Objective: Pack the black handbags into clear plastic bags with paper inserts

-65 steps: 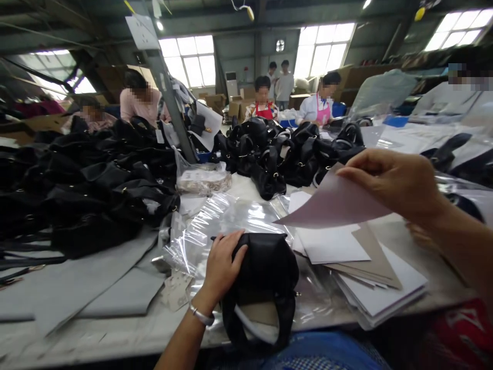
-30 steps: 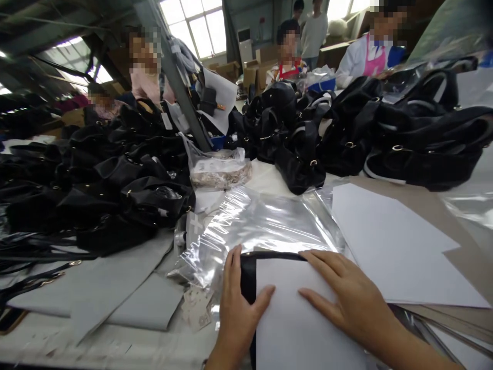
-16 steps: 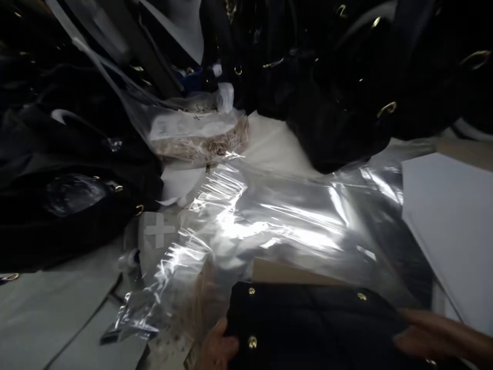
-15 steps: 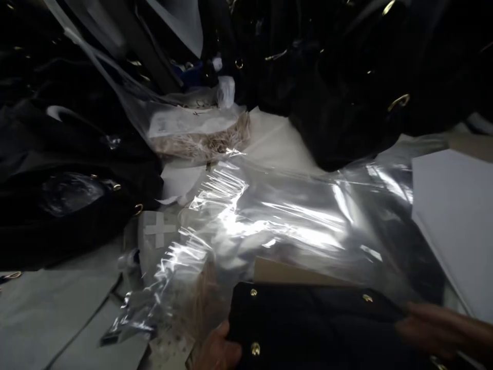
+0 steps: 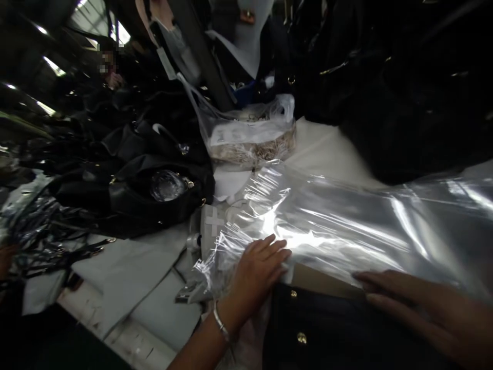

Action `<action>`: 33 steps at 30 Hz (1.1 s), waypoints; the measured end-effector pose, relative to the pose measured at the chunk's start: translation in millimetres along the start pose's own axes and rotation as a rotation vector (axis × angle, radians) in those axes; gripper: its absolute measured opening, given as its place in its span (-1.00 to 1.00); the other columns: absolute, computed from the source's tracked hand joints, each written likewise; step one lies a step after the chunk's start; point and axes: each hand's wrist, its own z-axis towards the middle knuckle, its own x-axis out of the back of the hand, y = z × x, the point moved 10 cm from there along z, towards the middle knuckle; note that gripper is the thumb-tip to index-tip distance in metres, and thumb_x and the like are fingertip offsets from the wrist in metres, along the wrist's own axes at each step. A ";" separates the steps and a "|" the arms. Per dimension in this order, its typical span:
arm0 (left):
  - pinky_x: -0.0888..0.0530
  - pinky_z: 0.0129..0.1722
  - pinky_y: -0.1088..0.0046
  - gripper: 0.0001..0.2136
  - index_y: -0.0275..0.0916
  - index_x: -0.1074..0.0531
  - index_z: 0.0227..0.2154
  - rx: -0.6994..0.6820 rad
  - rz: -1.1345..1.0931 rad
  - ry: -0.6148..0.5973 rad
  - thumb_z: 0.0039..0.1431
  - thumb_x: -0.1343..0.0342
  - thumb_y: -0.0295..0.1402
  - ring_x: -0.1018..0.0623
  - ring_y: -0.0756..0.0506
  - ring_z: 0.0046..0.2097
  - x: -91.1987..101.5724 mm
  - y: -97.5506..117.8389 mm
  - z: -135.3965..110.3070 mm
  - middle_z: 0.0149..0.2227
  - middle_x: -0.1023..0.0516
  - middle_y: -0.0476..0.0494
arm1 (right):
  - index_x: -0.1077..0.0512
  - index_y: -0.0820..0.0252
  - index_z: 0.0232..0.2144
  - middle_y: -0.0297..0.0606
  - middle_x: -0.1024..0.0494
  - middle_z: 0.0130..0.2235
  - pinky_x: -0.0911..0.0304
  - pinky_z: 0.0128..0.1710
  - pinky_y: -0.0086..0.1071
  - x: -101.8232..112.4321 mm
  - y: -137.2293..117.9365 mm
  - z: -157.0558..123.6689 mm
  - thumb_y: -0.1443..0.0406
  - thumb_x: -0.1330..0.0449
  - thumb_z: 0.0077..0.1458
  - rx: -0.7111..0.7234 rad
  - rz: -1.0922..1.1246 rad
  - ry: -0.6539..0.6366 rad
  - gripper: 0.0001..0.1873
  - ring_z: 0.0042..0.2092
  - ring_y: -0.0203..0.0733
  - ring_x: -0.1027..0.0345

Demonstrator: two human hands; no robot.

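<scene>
My left hand [image 5: 262,270] is open, fingers spread flat on the shiny clear plastic sheets [image 5: 331,226] at their left end. A bracelet circles that wrist. Below lies a black bag piece [image 5: 346,329] with gold studs, close in front of me. A strip of brown cardboard [image 5: 325,281] shows between it and the plastic. My right hand [image 5: 416,303] is open with fingers stretched out, over the upper right part of the black piece, fingertips at the edge of the plastic. Neither hand grips anything that I can see.
A clear bag of tan strings [image 5: 254,144] lies behind the plastic. Black handbags [image 5: 154,190] are heaped at left, with more dark bags [image 5: 416,103] at the back right. White sheets [image 5: 150,277] lie on the table's left side. A person [image 5: 111,67] is far back left.
My left hand has left the black piece's edge and moved up onto the plastic sheets. My right hand has moved inward over the piece. The view has swung left.
</scene>
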 end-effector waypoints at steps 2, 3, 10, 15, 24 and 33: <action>-0.11 0.38 -0.06 -0.60 -0.08 -0.24 0.27 -0.086 0.102 -0.080 0.42 0.02 -0.24 -0.15 -0.20 0.40 -15.1 10.0 7.2 0.35 -0.25 -0.05 | -0.56 -0.27 -0.08 -0.36 -0.67 -0.15 -0.51 -0.33 -0.22 -11.4 -16.2 15.1 0.01 -0.17 0.19 -0.041 0.030 -0.229 -0.71 -0.23 -0.01 -0.58; -0.05 0.39 -0.11 -0.55 -0.07 -0.16 0.32 -0.105 0.140 -0.102 0.43 0.06 -0.19 -0.07 -0.21 0.43 -20.4 13.1 9.6 0.39 -0.14 -0.04 | -0.59 -0.20 -0.13 -0.34 -0.67 -0.15 -0.51 -0.29 -0.24 -15.2 -20.9 18.5 -0.02 -0.13 0.21 -0.103 0.045 -0.335 -0.70 -0.19 -0.01 -0.57; -0.01 0.38 -0.18 -0.50 -0.07 0.00 0.38 0.017 0.293 -0.020 0.45 0.20 -0.14 0.05 -0.22 0.45 -23.0 -1.2 40.3 0.45 0.07 -0.03 | -0.60 -0.02 -0.22 -0.24 -0.63 -0.08 -0.37 0.03 -0.08 -11.1 -45.8 9.3 -0.12 0.07 0.27 -0.414 0.119 -0.608 -0.45 -0.02 0.12 -0.48; -0.10 0.32 -0.25 -0.55 -0.23 -0.17 0.31 0.249 0.302 0.140 0.44 0.14 -0.26 -0.09 -0.33 0.41 -2.9 -32.0 85.7 0.39 -0.13 -0.23 | -0.55 0.00 -0.24 -0.30 -0.62 -0.21 -0.31 -0.07 -0.22 -2.3 -67.2 6.5 -0.03 0.09 0.35 -0.354 0.160 -0.621 -0.53 -0.15 -0.06 -0.48; -0.45 -0.02 0.36 -0.75 -0.13 -0.47 -0.04 -0.043 -0.062 0.139 0.24 -0.25 -0.29 -0.53 -0.11 -0.06 12.4 20.3 87.8 -0.11 -0.58 -0.06 | -0.51 0.06 -0.25 -0.28 -0.61 -0.26 -0.21 -0.20 -0.33 10.5 -78.9 3.0 0.03 0.05 0.37 -0.338 0.120 -0.577 -0.59 -0.21 -0.13 -0.46; -0.39 -0.15 0.36 -0.67 -0.15 -0.49 -0.19 -0.081 -0.226 -0.067 0.04 -0.40 -0.16 -0.48 -0.13 -0.15 -23.8 41.7 94.0 -0.22 -0.52 -0.04 | -0.53 0.08 -0.25 -0.27 -0.62 -0.24 -0.21 -0.21 -0.35 20.6 -91.2 1.0 0.05 0.01 0.35 -0.340 0.113 -0.538 -0.61 -0.21 -0.14 -0.47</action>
